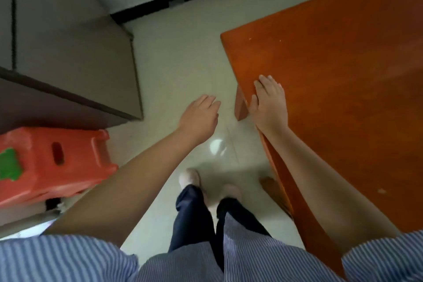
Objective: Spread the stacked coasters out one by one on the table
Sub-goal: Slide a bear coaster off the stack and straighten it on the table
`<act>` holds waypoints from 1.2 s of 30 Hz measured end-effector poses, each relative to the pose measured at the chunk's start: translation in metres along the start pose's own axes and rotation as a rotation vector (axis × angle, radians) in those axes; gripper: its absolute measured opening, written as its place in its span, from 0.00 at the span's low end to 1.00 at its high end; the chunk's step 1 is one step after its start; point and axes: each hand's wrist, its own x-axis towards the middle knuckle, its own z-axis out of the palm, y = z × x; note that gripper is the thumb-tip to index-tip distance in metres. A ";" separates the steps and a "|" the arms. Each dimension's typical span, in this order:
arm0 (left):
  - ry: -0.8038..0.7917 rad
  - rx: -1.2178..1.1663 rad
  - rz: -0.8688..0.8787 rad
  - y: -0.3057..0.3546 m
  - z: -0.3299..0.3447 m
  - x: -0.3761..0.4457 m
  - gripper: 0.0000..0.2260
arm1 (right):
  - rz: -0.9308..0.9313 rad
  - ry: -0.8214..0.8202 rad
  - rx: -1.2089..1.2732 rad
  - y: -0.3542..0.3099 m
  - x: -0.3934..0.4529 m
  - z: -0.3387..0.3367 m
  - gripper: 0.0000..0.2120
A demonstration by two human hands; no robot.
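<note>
No coasters in view — right hand (269, 103) flat and empty on the table (343, 64) edge, left hand (199, 119) open over floor (coasters likely light, stiff; lift by rim).

hands: 2 (199, 119) (270, 104) | table: 1 (343, 64) | plastic stool: 1 (52, 162) | cabinet: 1 (68, 52) | shoes: 2 (190, 177)

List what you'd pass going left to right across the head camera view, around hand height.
Red plastic stool → grey cabinet → left hand over the floor → right hand flat on the table edge → orange wooden table.
</note>
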 end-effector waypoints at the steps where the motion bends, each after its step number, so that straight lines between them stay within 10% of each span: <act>1: 0.010 0.000 0.040 -0.003 -0.005 0.016 0.19 | 0.014 0.042 0.046 -0.001 0.000 -0.001 0.17; 18: -0.083 0.077 0.786 0.045 -0.052 0.210 0.17 | 0.743 0.466 0.112 0.035 0.028 -0.037 0.08; 36: -0.080 0.098 0.955 0.273 -0.026 0.339 0.18 | 1.104 0.562 0.034 0.278 0.093 -0.141 0.15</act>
